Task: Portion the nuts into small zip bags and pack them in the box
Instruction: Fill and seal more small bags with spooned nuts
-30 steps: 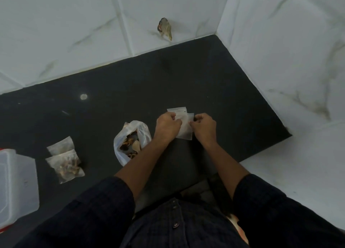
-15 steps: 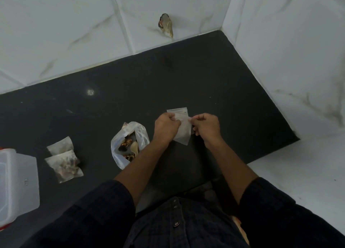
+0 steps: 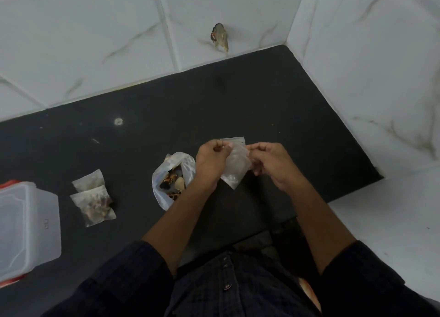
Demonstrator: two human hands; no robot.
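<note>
Currently, left hand [image 3: 209,160] and right hand [image 3: 271,160] each pinch the top of an empty zip bag [image 3: 234,171] with curled fingers, beside the nut bag [image 3: 172,178].

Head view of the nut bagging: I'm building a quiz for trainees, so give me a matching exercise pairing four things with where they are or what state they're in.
Things:
1. empty zip bag
2. open nut bag
3. two filled zip bags
4. plastic box

Places or states:
A. at the far left edge of the counter
B. pinched between both hands
C. lying just right of the box, overlapping
D. beside the left wrist, nuts showing

Pairs: 1-B, 2-D, 3-C, 4-A
</note>
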